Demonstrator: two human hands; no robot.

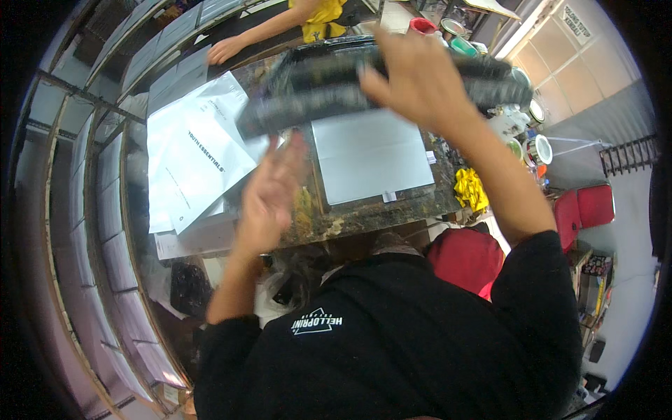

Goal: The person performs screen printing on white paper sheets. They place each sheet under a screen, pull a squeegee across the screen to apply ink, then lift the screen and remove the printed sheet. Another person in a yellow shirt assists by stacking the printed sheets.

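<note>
A dark, ink-stained screen printing frame (pixel 315 105) is tilted up over the far side of the worktable, smeared by motion. My right hand (pixel 420 80) is in front of it, fingers stretched and thumb apart; whether it touches the frame I cannot tell. Below the frame's left end, my left hand (pixel 273 185) is blurred, its fingers extended upward with no held thing visible. Between my hands and nearer to me, a pale flat sheet (pixel 374 164) lies on the table, with small paper tabs at its right and near edges. Printed white plastic bags (pixel 203 157) are piled to the left.
The stained worktable (pixel 329 224) has paint cans (pixel 539 149) and a crumpled yellow cloth (pixel 470 190) by its right side. Racks of sheets (pixel 119 238) line the left. At the far side, a co-worker's hand (pixel 225 49) rests near grey sheets. A red chair (pixel 584 210) stands right.
</note>
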